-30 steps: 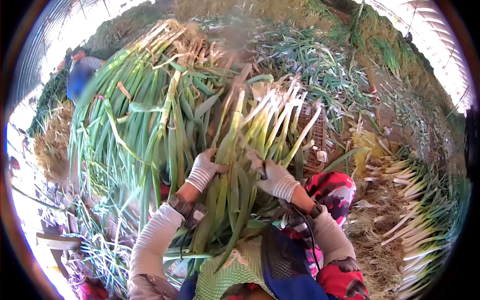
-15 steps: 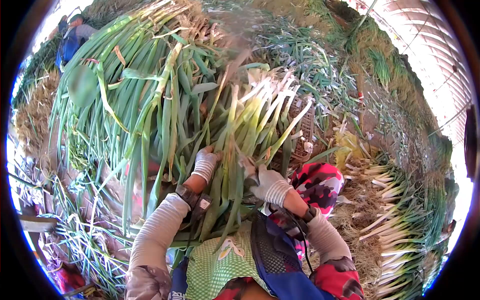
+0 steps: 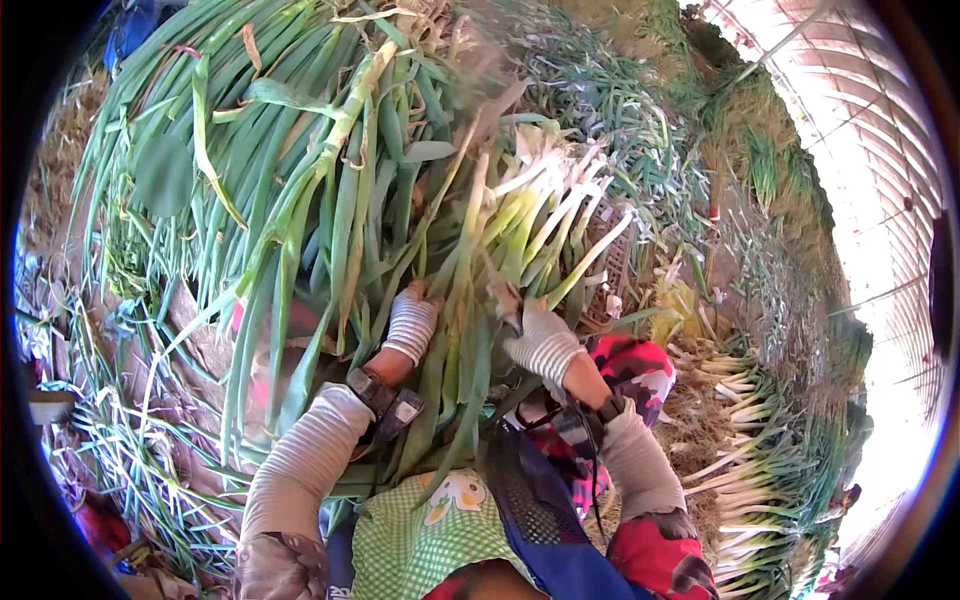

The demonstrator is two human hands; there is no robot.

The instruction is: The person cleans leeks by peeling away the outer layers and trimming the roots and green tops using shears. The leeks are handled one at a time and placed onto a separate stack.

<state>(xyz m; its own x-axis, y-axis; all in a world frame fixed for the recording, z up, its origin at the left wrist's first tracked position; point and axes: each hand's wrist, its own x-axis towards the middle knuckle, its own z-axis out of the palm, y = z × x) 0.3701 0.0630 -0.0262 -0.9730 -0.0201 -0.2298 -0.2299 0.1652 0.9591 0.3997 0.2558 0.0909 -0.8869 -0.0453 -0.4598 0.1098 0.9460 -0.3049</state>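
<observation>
A bunch of green onions [image 3: 455, 290] stands in front of me, white stems up to the right and leaves hanging towards my lap. My left hand [image 3: 412, 318], in a pale striped glove, is closed around leaves on the bunch's left side; its fingertips are partly hidden among them. On the right side, my right hand [image 3: 538, 335], gloved alike with soiled fingers, is closed at the stalks beside a dry brownish leaf. The white stems [image 3: 555, 205] fan out above both hands. A green checked apron [image 3: 415, 535] covers my lap.
A large heap of green onions [image 3: 270, 170] rises on the left. Behind the bunch is a brown plastic crate [image 3: 612, 262]. Cleaned onions [image 3: 745, 480] lie in a row at right, next to dry roots [image 3: 690, 430]. Leaf scraps [image 3: 150, 440] litter the ground.
The whole view has shifted a little, with the heap now higher and the person at the far left mostly out of sight. Both hands remain at the bunch in nearly the same pose.
</observation>
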